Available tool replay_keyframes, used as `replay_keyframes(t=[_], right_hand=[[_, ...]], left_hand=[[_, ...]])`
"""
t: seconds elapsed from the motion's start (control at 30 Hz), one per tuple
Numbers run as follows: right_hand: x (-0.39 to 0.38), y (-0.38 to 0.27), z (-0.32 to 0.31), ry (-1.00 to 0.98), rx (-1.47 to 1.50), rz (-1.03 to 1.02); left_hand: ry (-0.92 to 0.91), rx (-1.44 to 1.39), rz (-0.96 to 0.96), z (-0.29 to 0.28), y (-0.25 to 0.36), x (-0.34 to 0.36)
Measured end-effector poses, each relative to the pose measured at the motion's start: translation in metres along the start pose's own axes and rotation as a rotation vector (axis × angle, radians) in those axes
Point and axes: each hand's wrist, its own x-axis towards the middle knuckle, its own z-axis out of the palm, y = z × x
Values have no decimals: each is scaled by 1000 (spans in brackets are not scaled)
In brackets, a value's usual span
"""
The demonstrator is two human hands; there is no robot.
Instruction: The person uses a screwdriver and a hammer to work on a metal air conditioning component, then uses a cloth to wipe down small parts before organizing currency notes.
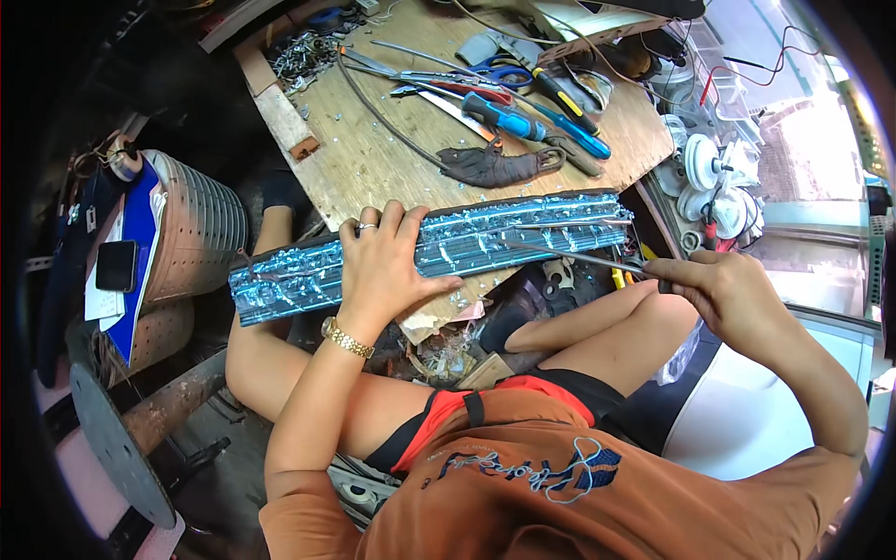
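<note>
A long metal block with torn, shiny bluish-silver fins lies slantwise across my lap and the near edge of the wooden board. My left hand grips it left of its middle, fingers over the far edge and thumb stretched along the near side. In my right hand, closed fingers hold a thin metal rod that points left. Its tip lies against the fins right of the block's middle; the end inside my fist is hidden. A second thin strip lies along the fins.
On the wooden board lie a blue-handled tool, a yellow-black screwdriver, a dark cloth-wrapped tool and a heap of metal scraps. A perforated drum stands left, a phone beside it. White spools sit right.
</note>
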Motion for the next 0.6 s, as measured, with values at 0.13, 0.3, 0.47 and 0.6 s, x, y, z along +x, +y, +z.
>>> replay_keyframes(t=[0.13,0.3,0.47,0.6], right_hand=[[-15,7,2,53,50,83],[-9,12,3,22,55,62],[0,14,3,-45,45,51],[8,0,-1,-120,-86,77]], left_hand=[[-7,11,0,-2,-2,-1],[0,10,3,-1,0,0],[-25,-18,-15,-2,1,0],[-63,-17,-6,-5,1,1]])
